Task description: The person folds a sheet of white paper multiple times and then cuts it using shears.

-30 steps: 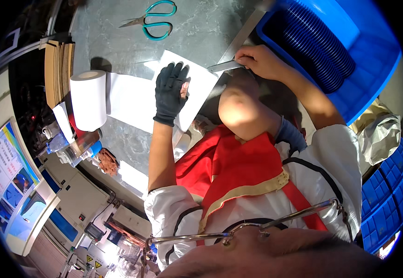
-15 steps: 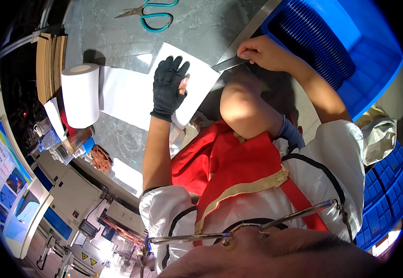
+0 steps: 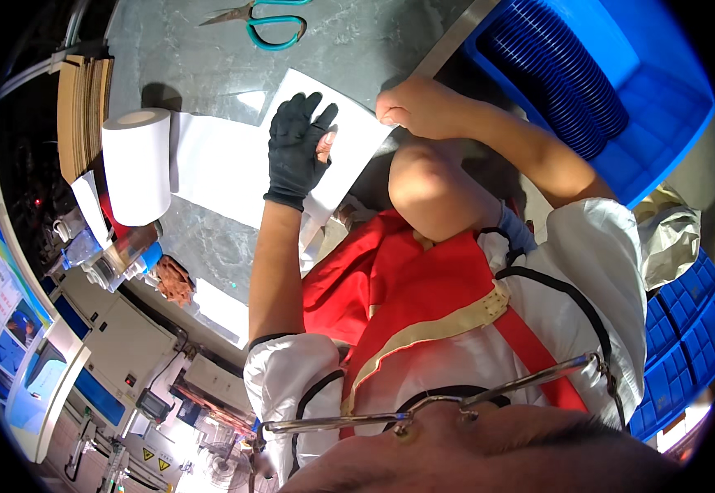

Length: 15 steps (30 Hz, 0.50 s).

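Pressing with flat gloved left hand (image 3: 300,152), fingers parted, gripping nothing, on white sheet (image 3: 356,141) at near edge of desk (image 3: 209,226); with right hand (image 3: 417,108) curled by corner, hold hidden; probably light, flexible: take by edges

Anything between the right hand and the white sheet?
Nothing visible: the right hand is at the sheet's right corner. The gloved left hand lies over the sheet farther left, and the scissors sit beyond its far edge, both out of that gap.
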Each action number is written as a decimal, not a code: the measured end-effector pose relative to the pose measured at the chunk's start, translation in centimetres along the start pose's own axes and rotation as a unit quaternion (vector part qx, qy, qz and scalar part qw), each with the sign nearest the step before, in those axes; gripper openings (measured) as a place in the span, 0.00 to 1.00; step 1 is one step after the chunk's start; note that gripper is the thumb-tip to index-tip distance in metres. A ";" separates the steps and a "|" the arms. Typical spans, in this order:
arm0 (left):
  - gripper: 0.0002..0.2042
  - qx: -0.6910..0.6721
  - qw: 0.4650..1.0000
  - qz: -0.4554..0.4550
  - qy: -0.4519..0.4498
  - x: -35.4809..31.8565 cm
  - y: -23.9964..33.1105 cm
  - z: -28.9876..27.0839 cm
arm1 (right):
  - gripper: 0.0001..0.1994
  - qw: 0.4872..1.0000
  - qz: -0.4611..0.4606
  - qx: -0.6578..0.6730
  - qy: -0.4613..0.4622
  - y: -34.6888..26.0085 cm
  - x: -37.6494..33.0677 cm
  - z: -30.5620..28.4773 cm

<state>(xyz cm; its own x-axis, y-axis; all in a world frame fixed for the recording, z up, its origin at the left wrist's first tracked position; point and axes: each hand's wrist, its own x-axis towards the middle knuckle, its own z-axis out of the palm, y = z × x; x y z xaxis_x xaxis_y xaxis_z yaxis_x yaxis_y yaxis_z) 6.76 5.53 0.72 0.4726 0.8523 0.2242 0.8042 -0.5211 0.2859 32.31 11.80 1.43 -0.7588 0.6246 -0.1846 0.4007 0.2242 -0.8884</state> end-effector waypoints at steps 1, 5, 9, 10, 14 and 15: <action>0.17 -0.002 1.000 -0.004 -0.001 0.0 0.0 0.0 | 0.05 1.000 -0.008 -0.001 0.013 0.0 -0.2 0.0; 0.18 0.003 1.000 -0.003 -0.001 0.1 0.1 -0.1 | 0.05 0.999 -0.006 0.012 0.032 0.5 -2.2 -1.1; 0.18 -0.006 1.000 0.002 0.001 0.0 0.0 0.0 | 0.04 0.989 0.085 0.114 0.040 1.2 -4.3 -1.4; 0.17 -0.001 1.000 0.001 -0.004 -0.1 0.0 -0.1 | 0.04 0.991 0.064 0.104 0.058 1.2 -4.3 -1.1; 0.16 0.009 1.000 0.004 -0.018 0.0 0.0 -0.2 | 0.04 0.991 0.006 0.059 0.116 0.5 -3.0 0.6; 0.16 0.008 1.000 0.005 -0.019 0.1 0.0 -0.2 | 0.04 0.991 -0.002 0.048 0.126 0.3 -2.5 1.0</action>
<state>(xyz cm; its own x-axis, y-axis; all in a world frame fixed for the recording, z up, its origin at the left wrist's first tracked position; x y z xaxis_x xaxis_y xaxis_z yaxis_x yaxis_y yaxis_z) 6.72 5.63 0.97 0.4939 0.8481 0.1918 0.8049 -0.5293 0.2682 33.85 9.52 1.17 -0.6038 0.7930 -0.0806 0.3370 0.1624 -0.9274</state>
